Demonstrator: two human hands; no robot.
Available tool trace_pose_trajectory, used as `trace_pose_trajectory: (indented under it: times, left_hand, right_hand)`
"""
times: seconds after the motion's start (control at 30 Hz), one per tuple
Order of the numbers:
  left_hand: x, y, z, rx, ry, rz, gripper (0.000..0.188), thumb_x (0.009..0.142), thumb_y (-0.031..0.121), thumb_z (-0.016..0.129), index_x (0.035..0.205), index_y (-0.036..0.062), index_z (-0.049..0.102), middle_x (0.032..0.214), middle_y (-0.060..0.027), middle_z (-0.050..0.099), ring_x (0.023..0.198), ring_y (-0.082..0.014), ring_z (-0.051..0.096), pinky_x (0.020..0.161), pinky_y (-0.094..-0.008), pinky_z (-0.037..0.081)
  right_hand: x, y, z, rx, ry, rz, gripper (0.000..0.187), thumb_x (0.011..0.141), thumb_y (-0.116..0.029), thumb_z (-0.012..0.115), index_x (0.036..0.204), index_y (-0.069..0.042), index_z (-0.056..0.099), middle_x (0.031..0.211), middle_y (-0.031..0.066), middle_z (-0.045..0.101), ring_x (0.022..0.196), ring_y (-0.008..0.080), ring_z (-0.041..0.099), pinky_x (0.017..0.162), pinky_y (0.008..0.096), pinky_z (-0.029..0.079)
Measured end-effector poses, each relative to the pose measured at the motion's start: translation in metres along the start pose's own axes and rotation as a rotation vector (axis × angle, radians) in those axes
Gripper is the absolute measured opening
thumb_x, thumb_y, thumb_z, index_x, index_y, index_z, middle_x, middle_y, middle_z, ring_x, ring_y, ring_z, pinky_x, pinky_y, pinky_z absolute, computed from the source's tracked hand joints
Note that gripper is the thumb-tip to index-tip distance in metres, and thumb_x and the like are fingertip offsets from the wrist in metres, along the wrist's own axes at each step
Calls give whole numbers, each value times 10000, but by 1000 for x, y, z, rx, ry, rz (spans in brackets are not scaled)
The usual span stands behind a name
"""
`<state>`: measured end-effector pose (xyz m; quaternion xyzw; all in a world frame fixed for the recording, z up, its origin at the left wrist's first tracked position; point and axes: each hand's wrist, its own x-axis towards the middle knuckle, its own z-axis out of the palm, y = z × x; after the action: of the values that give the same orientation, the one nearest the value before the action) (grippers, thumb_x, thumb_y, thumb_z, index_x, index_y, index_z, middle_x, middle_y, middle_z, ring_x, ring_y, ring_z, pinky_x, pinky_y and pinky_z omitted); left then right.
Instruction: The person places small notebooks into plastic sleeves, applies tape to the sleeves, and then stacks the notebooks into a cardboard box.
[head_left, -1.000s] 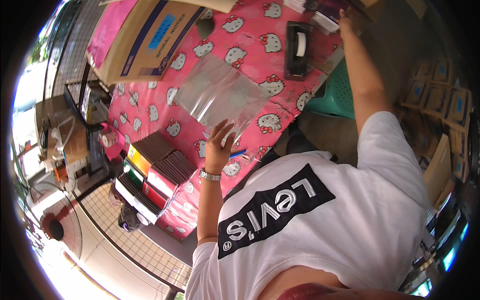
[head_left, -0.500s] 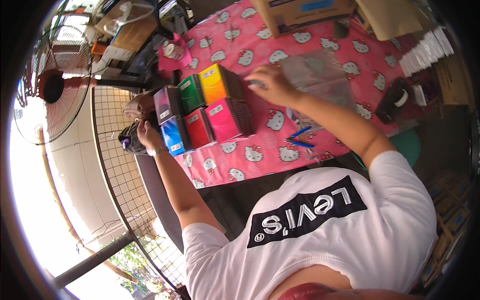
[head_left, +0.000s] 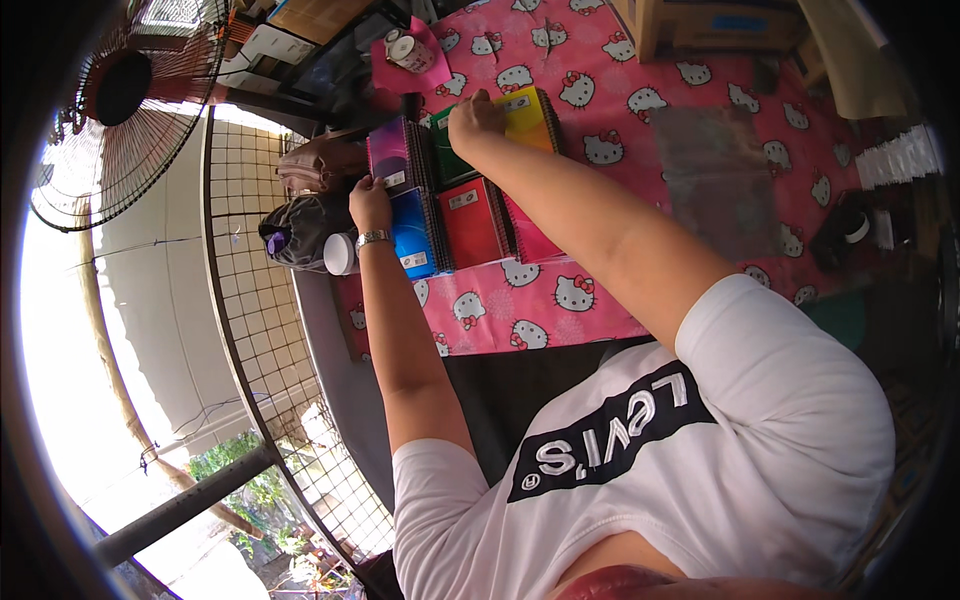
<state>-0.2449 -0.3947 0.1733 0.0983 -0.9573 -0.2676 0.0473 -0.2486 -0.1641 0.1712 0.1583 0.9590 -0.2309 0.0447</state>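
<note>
Notebooks (head_left: 470, 222) now met from both sides: over from bare cloth (head_left: 604, 175) to the green (head_left: 442, 145) and yellow stacks (head_left: 528, 118) with the right hand (head_left: 476, 124), away from the dark bag (head_left: 300, 228) to the outer edge of purple (head_left: 390, 155) and blue (head_left: 408, 228) with the left (head_left: 370, 206). Handling apparently centred there. Fingers bent; gripping or merely touching, impossible to tell. Six stacks, two rows of three, at the cloth's left end; one cup (head_left: 408, 54), one fan (head_left: 123, 88).

Bright spiral notebooks (head_left: 470, 228), stacked, in two rows.
</note>
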Motion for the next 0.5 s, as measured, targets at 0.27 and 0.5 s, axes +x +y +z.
trace_pose_trajectory:
  times: [0.27, 0.5]
  left_hand:
    - [-39, 99, 11, 591, 77, 359, 554, 730, 468, 668, 1169, 138, 598, 1189, -142, 582, 1093, -355, 554, 877, -448, 477]
    - [-52, 118, -31, 122, 236, 513, 212, 769, 192, 608, 941, 117, 707, 974, -116, 670, 934, -328, 615, 833, -434, 476]
  right_hand:
    - [-12, 1, -33, 339, 256, -239, 542, 756, -180, 706, 1213, -18, 465, 1122, 241, 557, 1019, 341, 586, 867, 435, 464]
    - [-19, 105, -44, 482, 313, 28, 770, 608, -322, 856, 1182, 46, 496, 1181, 229, 534, 1073, 369, 550, 890, 421, 479]
